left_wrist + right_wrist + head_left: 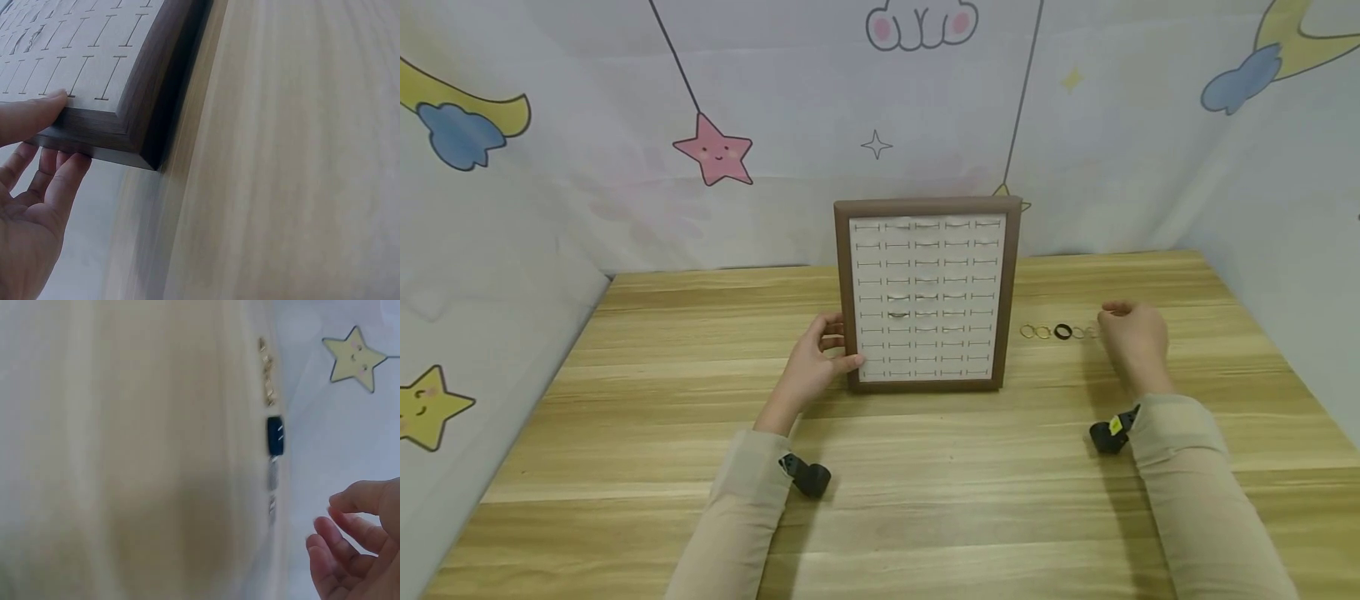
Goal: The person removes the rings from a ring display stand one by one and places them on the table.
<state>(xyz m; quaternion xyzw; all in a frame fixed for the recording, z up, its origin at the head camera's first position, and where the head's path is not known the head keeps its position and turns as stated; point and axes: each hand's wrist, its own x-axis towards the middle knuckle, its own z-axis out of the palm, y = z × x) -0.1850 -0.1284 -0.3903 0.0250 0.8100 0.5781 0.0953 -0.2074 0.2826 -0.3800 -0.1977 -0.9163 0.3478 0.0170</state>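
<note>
Ring tray (844,275): square, dark brown frame, pale insert with rows of slits, standing tilted against the backdrop (775,100) at the middle of the table (925,500). Several slits hold rings; one dark ring (898,314) sits in the left column, about mid-height.

Left hand (817,357): grips the tray's lower left corner, thumb on the front of the frame, fingers curled round behind it. The left wrist view shows the thumb (31,112) pressed on the frame's edge (125,134) and the fingers (65,181) tucked beneath.

Loose rings (1036,332): a short row lying flat on the table just right of the tray, apart from it. Two gold ones at the left, a black ring (1062,332) in the middle, paler ones to the right beside the hand.

Right hand (1133,337): at the right end of the row, fingers loosely curled, holding nothing that shows. Whether a fingertip touches the nearest ring cannot be told. The right wrist view is blurred; its fingers (350,544) hang bent and empty near the row.
</note>
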